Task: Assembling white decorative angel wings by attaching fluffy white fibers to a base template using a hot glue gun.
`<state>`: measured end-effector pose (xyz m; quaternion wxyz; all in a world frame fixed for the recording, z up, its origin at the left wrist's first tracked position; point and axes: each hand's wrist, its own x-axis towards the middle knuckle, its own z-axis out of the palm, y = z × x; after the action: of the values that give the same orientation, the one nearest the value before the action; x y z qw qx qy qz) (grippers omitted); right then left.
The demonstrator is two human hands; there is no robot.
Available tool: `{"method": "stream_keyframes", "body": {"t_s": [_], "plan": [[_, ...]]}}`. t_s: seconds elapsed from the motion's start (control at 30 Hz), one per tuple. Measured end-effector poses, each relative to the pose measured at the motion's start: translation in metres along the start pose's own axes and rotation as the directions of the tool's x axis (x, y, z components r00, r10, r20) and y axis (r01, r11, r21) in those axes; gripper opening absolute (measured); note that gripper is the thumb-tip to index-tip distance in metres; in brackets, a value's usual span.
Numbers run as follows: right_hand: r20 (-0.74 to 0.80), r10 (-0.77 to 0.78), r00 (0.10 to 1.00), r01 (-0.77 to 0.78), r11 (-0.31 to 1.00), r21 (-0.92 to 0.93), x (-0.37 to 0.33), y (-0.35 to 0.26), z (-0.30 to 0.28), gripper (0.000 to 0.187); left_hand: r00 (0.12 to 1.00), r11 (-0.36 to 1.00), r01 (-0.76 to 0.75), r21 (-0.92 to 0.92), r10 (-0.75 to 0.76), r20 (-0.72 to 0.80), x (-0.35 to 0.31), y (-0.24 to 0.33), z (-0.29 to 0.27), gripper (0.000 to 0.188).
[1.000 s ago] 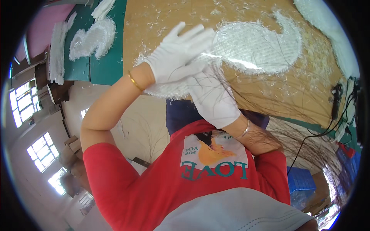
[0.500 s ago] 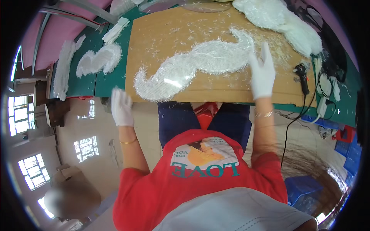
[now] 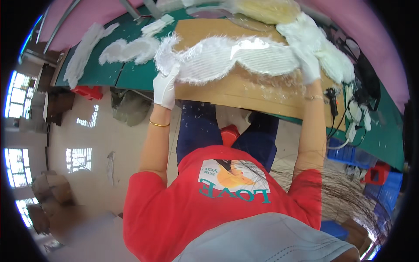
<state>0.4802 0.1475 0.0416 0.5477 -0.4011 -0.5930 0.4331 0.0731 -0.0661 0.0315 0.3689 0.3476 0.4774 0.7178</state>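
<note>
A white, moustache-shaped piece with a shaggy fringed edge and a ribbed surface (image 3: 209, 61) is stretched between my two white-gloved hands, apparently raised off the brown cardboard sheet (image 3: 235, 96). My left hand (image 3: 165, 89) has its fingers closed on the left end, fringe spilling over them. At the other end, my right hand (image 3: 310, 69) is blurred but appears to grip the piece's right tip. Loose white fibres lie on the cardboard beneath it.
Smaller white fluffy shapes (image 3: 126, 50) lie left on the green table (image 3: 131, 76). A white fluffy heap (image 3: 323, 48) sits at the back right, near a yellowish plastic bag (image 3: 266, 9). A black glue gun (image 3: 333, 102) with cords lies at the right edge.
My left hand has moved up from beside the table to the piece's left end and taken hold. The right hand has shifted slightly right, and the piece has tilted level and lifted.
</note>
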Motion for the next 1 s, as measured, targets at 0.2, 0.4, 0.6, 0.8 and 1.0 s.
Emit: {"method": "stream_keyframes", "body": {"t_s": [0.2, 0.4, 0.6, 0.8, 1.0], "plan": [[-0.061, -0.087, 0.994, 0.102, 0.935, 0.339, -0.047, -0.084, 0.017, 0.046, 0.956, 0.957, -0.290, -0.022, 0.288, -0.058, -0.005, 0.064, -0.008, 0.030], [-0.245, -0.317, 0.916, 0.386, 0.865, 0.320, -0.062, -0.125, 0.031, 0.051, 0.944, 0.894, -0.330, -0.304, 0.306, -0.126, -0.009, 0.108, 0.024, 0.032], [-0.341, -0.378, 0.861, 0.488, 0.804, 0.340, -0.071, -0.134, 0.036, 0.050, 0.955, 0.841, -0.295, -0.454, 0.267, -0.126, -0.011, 0.120, 0.037, 0.042], [-0.435, -0.332, 0.837, 0.496, 0.797, 0.344, -0.082, -0.140, 0.061, 0.049, 0.927, 0.651, -0.156, -0.743, 0.357, 0.118, -0.024, 0.098, 0.075, 0.094], [-0.446, -0.246, 0.861, 0.453, 0.770, 0.449, -0.095, -0.105, 0.105, 0.047, 0.810, -0.195, 0.507, -0.840, 0.442, 0.386, -0.034, 0.035, 0.124, 0.069]]}}
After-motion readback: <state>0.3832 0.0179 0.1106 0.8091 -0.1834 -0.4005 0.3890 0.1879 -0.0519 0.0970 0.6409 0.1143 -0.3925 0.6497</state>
